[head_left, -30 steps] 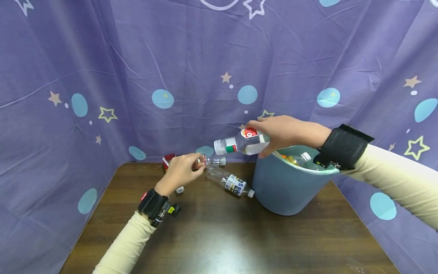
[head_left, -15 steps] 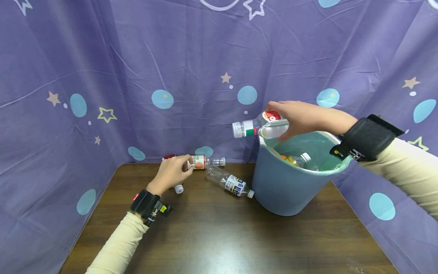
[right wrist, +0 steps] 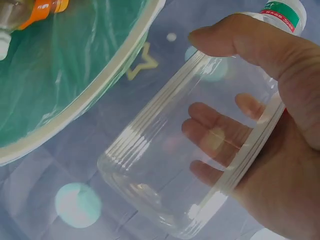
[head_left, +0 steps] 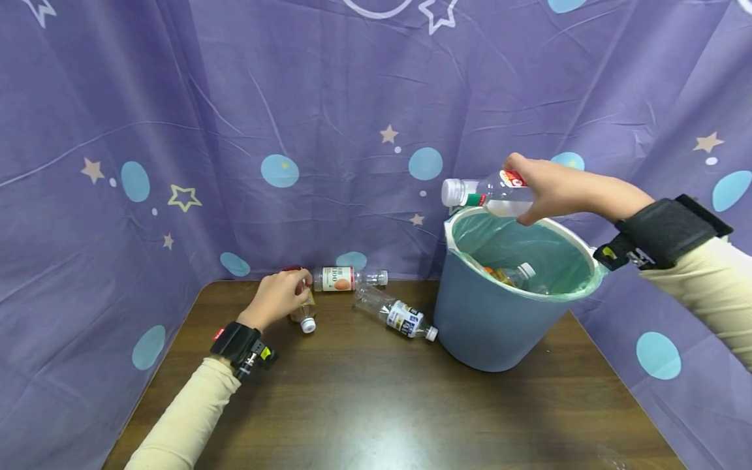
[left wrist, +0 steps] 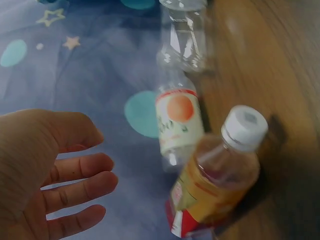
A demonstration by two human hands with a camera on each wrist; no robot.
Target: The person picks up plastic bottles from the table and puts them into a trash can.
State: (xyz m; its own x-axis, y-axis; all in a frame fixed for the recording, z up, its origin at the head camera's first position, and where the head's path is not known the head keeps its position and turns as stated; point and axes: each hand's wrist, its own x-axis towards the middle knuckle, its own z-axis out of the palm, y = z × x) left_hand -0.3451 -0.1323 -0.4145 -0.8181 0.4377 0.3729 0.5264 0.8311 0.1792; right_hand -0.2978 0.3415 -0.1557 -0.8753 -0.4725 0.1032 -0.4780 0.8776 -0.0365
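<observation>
My right hand (head_left: pixel 558 189) grips a clear plastic bottle (head_left: pixel 490 194) with a white cap and a red and green label. In the head view it holds the bottle sideways above the far rim of the blue-grey bin (head_left: pixel 490 320); the right wrist view shows fingers (right wrist: pixel 215 135) through the clear wall. Over at the left, my left hand (head_left: pixel 275 299) hovers beside a white-capped bottle of amber drink (left wrist: pixel 220 182), its fingers loosely bent and nothing between them. Behind that bottle lies a clear bottle with a peach-pictured label (head_left: pixel 337 279). Part of the amber bottle is hidden behind the hand.
Another clear bottle (head_left: pixel 404 318) with a blue and white label lies on the wooden table (head_left: pixel 376 398), its cap close to the bin. Inside the green bin liner (head_left: pixel 564 251) are bottles, one with a white cap (head_left: pixel 525 269). A purple curtain (head_left: pixel 335 98) hangs behind.
My right hand has carried the bottle right and upward, over the bin. My left hand has moved left, away from the peach-label bottle and toward the amber one.
</observation>
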